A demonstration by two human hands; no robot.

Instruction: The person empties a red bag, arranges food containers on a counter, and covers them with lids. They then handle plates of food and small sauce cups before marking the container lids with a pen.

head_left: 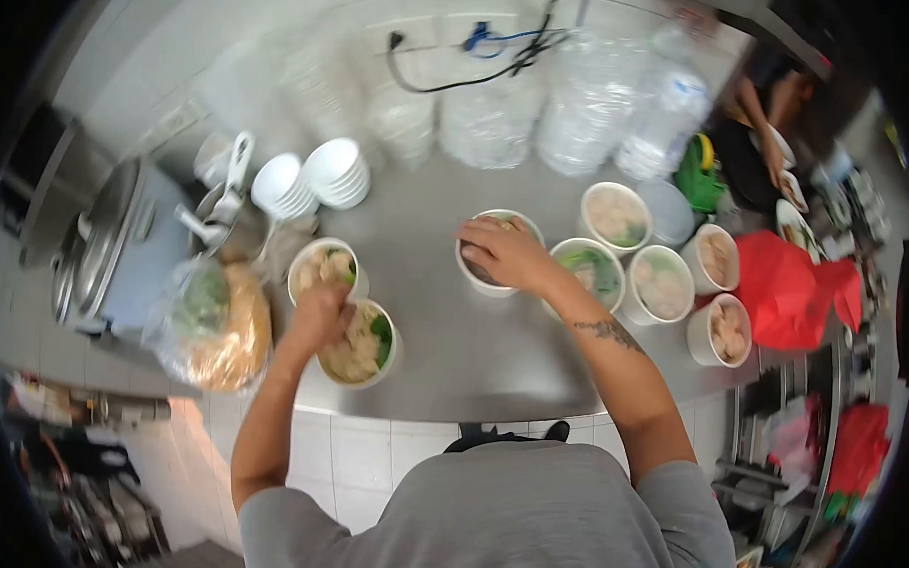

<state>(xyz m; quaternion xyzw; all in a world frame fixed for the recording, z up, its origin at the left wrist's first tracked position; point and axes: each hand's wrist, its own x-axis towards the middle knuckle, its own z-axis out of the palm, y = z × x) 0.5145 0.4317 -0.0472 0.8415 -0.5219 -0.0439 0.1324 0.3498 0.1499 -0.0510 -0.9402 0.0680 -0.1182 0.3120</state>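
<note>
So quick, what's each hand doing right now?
Left hand: closed over the front bowl; what it holds cannot be told.
Right hand: gripping the middle bowl.

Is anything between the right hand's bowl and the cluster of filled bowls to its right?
Nothing visible. The right hand rests on a bowl that sits directly beside the nearest filled bowl, with only bare steel counter around them.

No legible text, labels or numbers.
Checked: paper bowls (614, 217), stacked plastic lids (591, 99), red bag (787, 291), bench (472, 355). Markings, where present, too small or blurred to read. Forearm tattoo (609, 331) undecipherable.
</note>
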